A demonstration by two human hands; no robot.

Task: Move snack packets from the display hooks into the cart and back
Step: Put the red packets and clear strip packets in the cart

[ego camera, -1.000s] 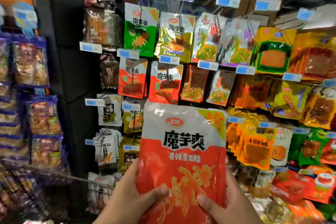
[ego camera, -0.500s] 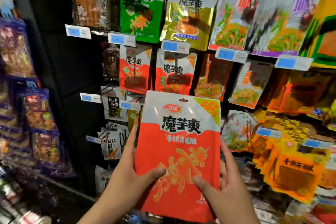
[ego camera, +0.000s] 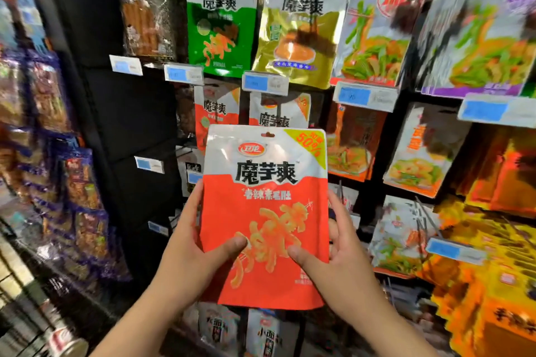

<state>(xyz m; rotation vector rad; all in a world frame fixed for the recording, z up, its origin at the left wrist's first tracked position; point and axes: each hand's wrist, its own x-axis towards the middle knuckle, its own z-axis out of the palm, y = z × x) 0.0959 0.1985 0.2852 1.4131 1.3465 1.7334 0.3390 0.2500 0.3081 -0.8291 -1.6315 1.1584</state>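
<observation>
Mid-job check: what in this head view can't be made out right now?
All in the head view:
- Fingers of the left hand and right hand: mostly behind the held packet; thumbs on its front.
- Hanging red packets: lower halves covered by the held packet.
- Price tags: print blurred.
- Wire frame, lower left: cut by the edge; cart or not, unclear.

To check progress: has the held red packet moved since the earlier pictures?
Yes. The red packet rose toward the hanging red packets, now covering their lower parts.

Blurred price labels (ego camera: 265, 82) — fingers (ego camera: 193, 197) mostly behind red packet (ego camera: 266, 211).
</observation>
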